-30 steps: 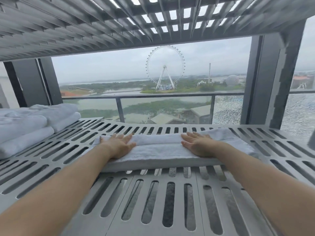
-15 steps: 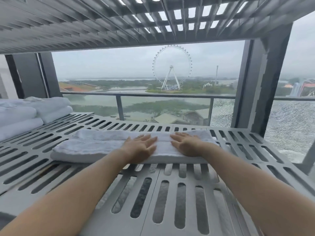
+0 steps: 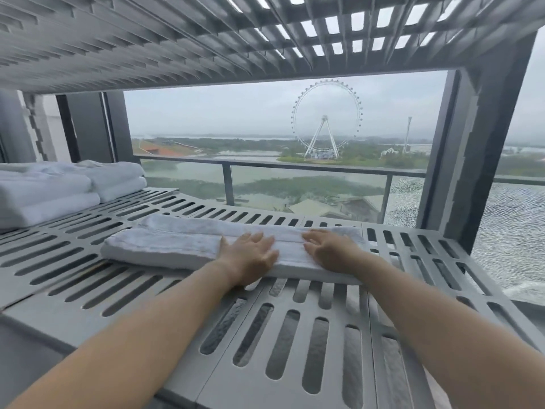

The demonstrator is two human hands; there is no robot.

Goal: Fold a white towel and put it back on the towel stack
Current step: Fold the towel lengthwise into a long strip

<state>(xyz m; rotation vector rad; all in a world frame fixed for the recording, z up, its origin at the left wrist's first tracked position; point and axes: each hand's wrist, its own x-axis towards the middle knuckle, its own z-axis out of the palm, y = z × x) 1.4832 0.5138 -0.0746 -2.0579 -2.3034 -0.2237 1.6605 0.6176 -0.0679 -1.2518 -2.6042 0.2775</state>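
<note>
A white towel (image 3: 165, 246), folded into a long narrow strip, lies across the grey slotted shelf (image 3: 295, 335). My left hand (image 3: 249, 256) rests flat on its middle, fingers spread. My right hand (image 3: 331, 250) lies flat on the towel's right part, a short gap from the left hand. Neither hand grips the cloth. The stack of folded white towels (image 3: 53, 190) sits at the shelf's far left, well apart from the strip.
A second slotted shelf hangs close overhead (image 3: 177, 39). A thick grey upright (image 3: 477, 149) bounds the shelf on the right. Behind it runs a glass balcony railing (image 3: 295, 169). Bare slotted shelf lies between the towel strip and the stack.
My hands slid inward along the towel and now sit close together on its middle and right. The view swung right, so the strip's left end is uncovered.
</note>
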